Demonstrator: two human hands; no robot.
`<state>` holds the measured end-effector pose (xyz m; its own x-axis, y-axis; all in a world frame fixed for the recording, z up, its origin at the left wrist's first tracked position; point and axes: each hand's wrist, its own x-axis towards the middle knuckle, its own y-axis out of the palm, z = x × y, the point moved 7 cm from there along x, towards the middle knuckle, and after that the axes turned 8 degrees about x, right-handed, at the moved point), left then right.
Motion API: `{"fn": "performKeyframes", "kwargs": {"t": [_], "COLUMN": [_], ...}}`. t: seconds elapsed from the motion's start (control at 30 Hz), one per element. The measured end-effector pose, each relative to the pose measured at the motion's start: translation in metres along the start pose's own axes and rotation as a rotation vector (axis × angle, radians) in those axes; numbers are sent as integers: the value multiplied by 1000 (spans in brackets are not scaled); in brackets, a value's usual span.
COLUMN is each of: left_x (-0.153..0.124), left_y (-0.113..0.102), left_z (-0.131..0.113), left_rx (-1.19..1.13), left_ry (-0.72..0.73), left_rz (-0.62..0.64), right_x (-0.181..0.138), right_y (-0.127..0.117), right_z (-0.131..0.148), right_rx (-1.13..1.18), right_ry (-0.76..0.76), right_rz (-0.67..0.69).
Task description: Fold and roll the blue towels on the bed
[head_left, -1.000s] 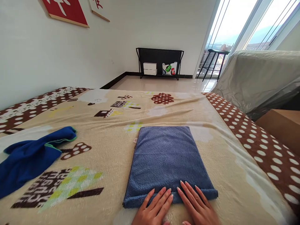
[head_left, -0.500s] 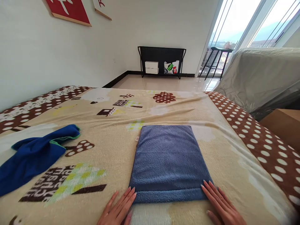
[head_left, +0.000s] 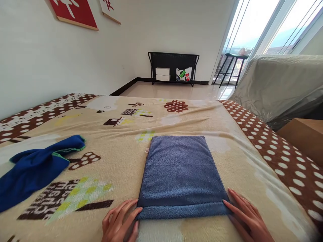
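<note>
A blue-grey towel (head_left: pixel 183 168) lies flat on the patterned blanket in front of me, with a narrow folded strip along its near edge and a small white tag at its left side. At the near left corner, fingertips of my left hand (head_left: pixel 119 220) touch the towel's edge, the fingers bent and apart. My right hand (head_left: pixel 248 215) is at the near right corner; one fingertip rests on the folded strip while the other fingers spread over the blanket beside it. Neither hand is closed around the cloth. Off to the left lies a crumpled dark blue cloth (head_left: pixel 37 171) with green edging.
The cream blanket (head_left: pixel 121 141) has brown dotted borders and slight wrinkles. Beyond it, a black rack (head_left: pixel 174 62) holds white boxes and a printed bag. A plastic-covered piece of furniture (head_left: pixel 282 84), a cardboard box (head_left: pixel 302 137) and a black stool (head_left: pixel 232 69) stand at the right.
Both hands have slid outward, from lying on the towel's near corners to its side edges. The fingers of my left hand are more bent. The towel looks unchanged.
</note>
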<state>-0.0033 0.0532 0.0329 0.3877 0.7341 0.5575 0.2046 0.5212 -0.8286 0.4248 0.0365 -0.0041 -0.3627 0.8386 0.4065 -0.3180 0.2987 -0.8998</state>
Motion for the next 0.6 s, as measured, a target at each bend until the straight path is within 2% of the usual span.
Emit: {"fn": "performKeyframes", "kwargs": {"t": [0.2,0.4,0.6], "left_x": [-4,4,7], "left_y": [11,21,32], "left_z": [8,10,11], "left_rx": [-119,-21,57], "left_ry": [-240,-218,-237], "left_rz": [59,169,175], "right_x": [4,13,26], "right_y": [5,5,12], "right_z": [-8,-15,-15], "right_rx": [27,106,138], "right_ry": [56,125,252], "right_rz": [-20,-50,-11]}}
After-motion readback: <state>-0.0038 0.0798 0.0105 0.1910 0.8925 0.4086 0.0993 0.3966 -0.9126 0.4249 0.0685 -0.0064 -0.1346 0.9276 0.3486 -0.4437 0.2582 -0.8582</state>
